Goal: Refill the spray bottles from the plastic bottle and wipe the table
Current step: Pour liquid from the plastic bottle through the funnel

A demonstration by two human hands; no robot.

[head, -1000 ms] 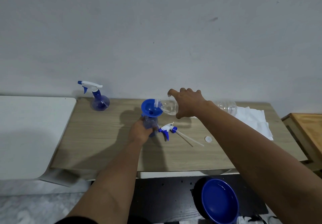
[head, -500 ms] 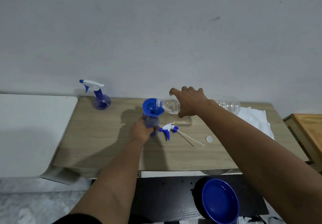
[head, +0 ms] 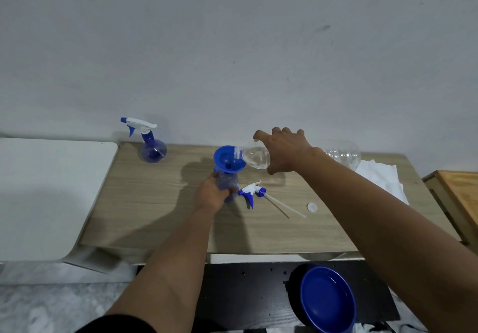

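Observation:
My right hand (head: pixel 284 151) grips a clear plastic bottle (head: pixel 254 156) lying almost level, its mouth over a blue funnel (head: pixel 227 159). The funnel sits in an open blue spray bottle (head: pixel 227 180), which my left hand (head: pixel 210 193) holds upright on the wooden table (head: pixel 155 203). That bottle's trigger head (head: pixel 251 191) with its long dip tube lies on the table just to the right. A second blue spray bottle (head: pixel 152 143), with its trigger head on, stands at the back left. A white cloth (head: pixel 380 177) lies at the back right.
A small white cap (head: pixel 312 207) lies on the table right of the dip tube. A blue bowl (head: pixel 327 299) sits on a dark surface below the front edge. A white table (head: pixel 46 190) adjoins on the left, a wooden piece (head: pixel 460 193) on the right.
The plastic bottle has stayed tipped over the funnel, shifting very slightly. My left hand has kept its hold on the spray bottle.

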